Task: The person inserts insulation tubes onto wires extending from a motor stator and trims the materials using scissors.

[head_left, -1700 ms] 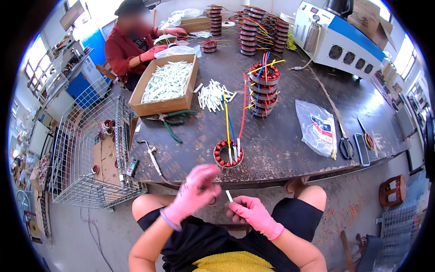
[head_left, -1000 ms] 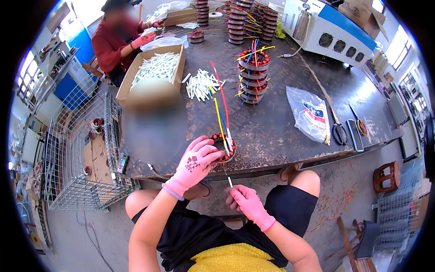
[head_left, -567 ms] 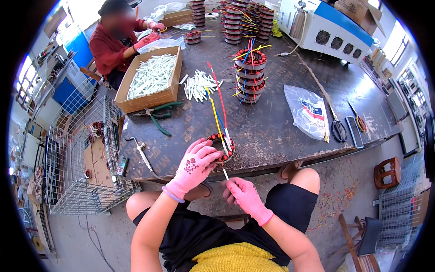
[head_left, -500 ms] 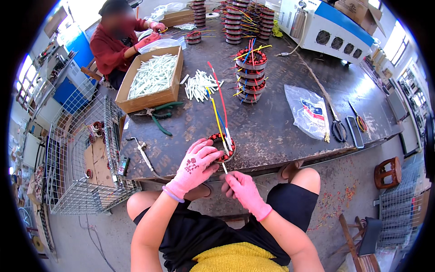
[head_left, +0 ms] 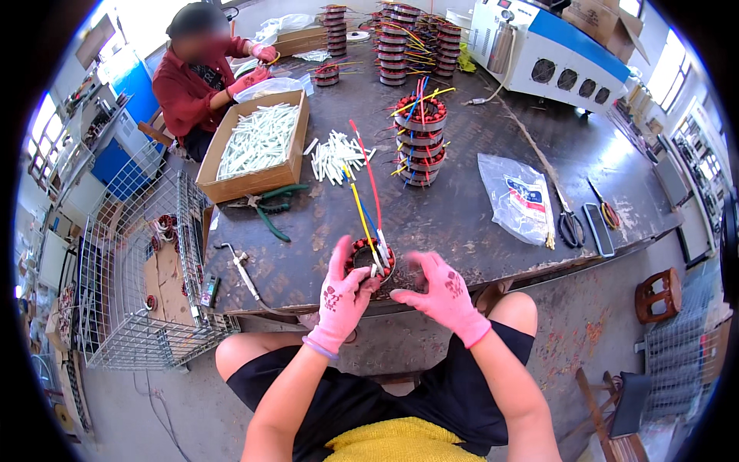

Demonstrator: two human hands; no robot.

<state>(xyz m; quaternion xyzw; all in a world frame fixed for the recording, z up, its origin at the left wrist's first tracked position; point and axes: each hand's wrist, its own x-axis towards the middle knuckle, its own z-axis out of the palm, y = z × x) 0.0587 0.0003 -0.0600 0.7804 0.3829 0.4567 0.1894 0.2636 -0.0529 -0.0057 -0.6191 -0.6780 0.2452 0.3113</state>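
At the near table edge is a motor stator (head_left: 390,266), a ring with red-and-black windings. Yellow, blue and red lead wires rise from it, with white sleeves (head_left: 382,245) at their lower ends. My left hand (head_left: 340,300), in a pink glove, grips the ring's left and near side, its fingertips by a short white sleeve end. To the right of the ring my right hand (head_left: 448,299), also gloved in pink, is apart from it with fingers spread and nothing visible in them. Its fingertips are slightly blurred.
Beyond lie loose white sleeves (head_left: 337,156), a cardboard box (head_left: 254,185) of them, green-handled pliers (head_left: 271,208) and a stack of stators (head_left: 422,140). A torch-like tool (head_left: 245,276) is left; a plastic bag (head_left: 514,199), scissors (head_left: 571,227) and phone (head_left: 599,229) right. A co-worker (head_left: 202,85) sits far left.
My right hand has let go of the white sleeve end below the ring, moved up and right, and opened. My left hand has turned, its thumb and fingers now around the ring's near side.
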